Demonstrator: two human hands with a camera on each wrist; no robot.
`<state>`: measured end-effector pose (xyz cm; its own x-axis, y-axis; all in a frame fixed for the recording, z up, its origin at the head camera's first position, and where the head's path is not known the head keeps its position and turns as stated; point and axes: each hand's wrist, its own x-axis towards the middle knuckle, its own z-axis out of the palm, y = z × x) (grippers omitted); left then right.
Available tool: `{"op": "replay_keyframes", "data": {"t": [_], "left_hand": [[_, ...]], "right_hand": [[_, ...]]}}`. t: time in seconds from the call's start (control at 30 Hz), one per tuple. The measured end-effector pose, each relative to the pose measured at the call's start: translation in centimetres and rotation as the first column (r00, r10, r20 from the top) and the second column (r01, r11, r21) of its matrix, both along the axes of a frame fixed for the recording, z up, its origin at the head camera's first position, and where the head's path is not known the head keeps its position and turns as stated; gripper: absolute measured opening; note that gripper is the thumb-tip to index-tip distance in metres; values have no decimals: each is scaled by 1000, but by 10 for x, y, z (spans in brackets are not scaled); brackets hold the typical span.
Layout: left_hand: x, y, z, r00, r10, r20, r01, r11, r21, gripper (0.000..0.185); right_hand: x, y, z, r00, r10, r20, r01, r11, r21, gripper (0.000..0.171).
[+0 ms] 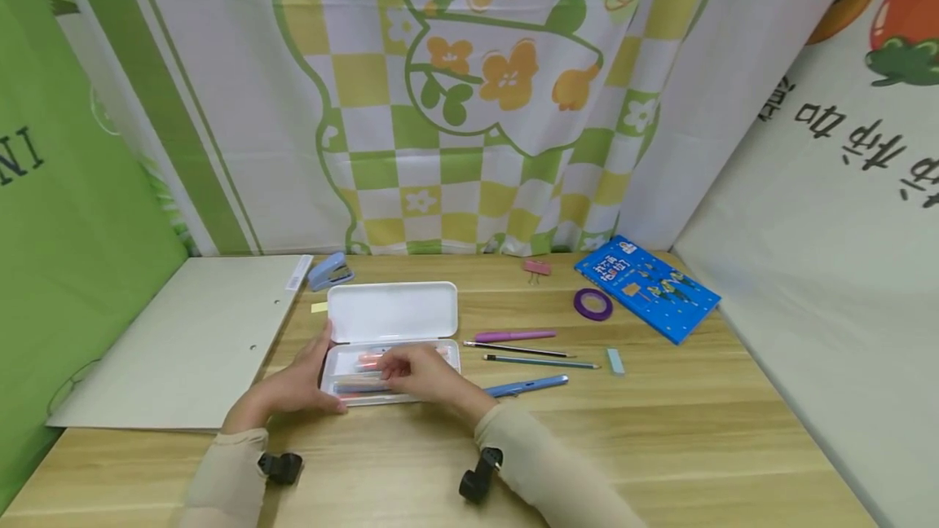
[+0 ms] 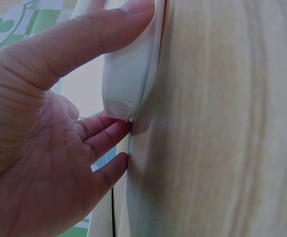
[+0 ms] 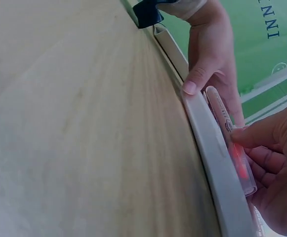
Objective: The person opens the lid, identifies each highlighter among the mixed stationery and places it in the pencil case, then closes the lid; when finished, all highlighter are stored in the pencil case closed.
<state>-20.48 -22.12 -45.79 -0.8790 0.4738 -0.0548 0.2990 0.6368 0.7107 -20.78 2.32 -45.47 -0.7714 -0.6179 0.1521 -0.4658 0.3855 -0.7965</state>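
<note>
Wooden table [image 1: 660, 430] carries everything, with a pale board [image 1: 191, 332] lying at its left end. A blue book [image 1: 645, 288] sits far right. Near the middle rests an open white pencil case [image 1: 392, 312], lid tipped back. The left hand [image 1: 297, 385] steadies the case's left end, thumb on the front wall and fingers nearly straight. The right hand [image 1: 421, 373] reaches into the tray, fingertips pinching an orange-tinted pen [image 3: 232, 145]. Loose pens [image 1: 521, 349] lie just right of the case.

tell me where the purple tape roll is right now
In the head view the purple tape roll lies flat on the wooden table, right of centre, just left of the blue book and below-right of the pink binder clip.
</note>
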Motion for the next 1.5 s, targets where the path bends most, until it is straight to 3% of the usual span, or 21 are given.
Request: {"op": "replay_keyframes", "data": {"t": [0.3, 0.57, 0.67, 0.9, 1.03, 1.13, 1.33, 1.5], "left_hand": [[4, -1, 2, 1000, 6, -11, -6, 1000, 6, 134], [5, -2, 2, 1000, 7, -10, -7, 1000, 3, 134], [4, -1, 2, 1000, 9, -3, -9, 1000, 3, 134], [2, -1, 1, 1000, 10, 8, -10, 1000, 1, 135], [2, -2, 0, 1000, 13, 13, -13, 1000, -8, 136], [4, -3, 1, 1000, 6, 11, -6, 1000, -3, 136], [4, -3, 2, 1000, 12, 17, -12, 1000, 0, 137], [2, 0, 0, 1000, 13, 22, -13, 1000, -7, 137]], "right_hand": [[3, -16, -10, 992, 2, -124, 7, 997, 76, 11], [7, -19, -9, 987, -11, -160, 27, 995, 101, 11], [7, -15, -8, 994, -43, -100, 49, 997, 58, 12], [1, 19, 3, 991, -72, 113, 92, 979, -182, 13], [-6, 48, 6, 981, -117, 153, 147, 968, -205, 14], [-12, 67, 7, 966, -183, 184, 220, 953, -207, 16], [-18, 91, 15, 910, -315, 269, 374, 904, -207, 22], [-20, 97, 19, 894, -340, 292, 413, 878, -241, 32]]}}
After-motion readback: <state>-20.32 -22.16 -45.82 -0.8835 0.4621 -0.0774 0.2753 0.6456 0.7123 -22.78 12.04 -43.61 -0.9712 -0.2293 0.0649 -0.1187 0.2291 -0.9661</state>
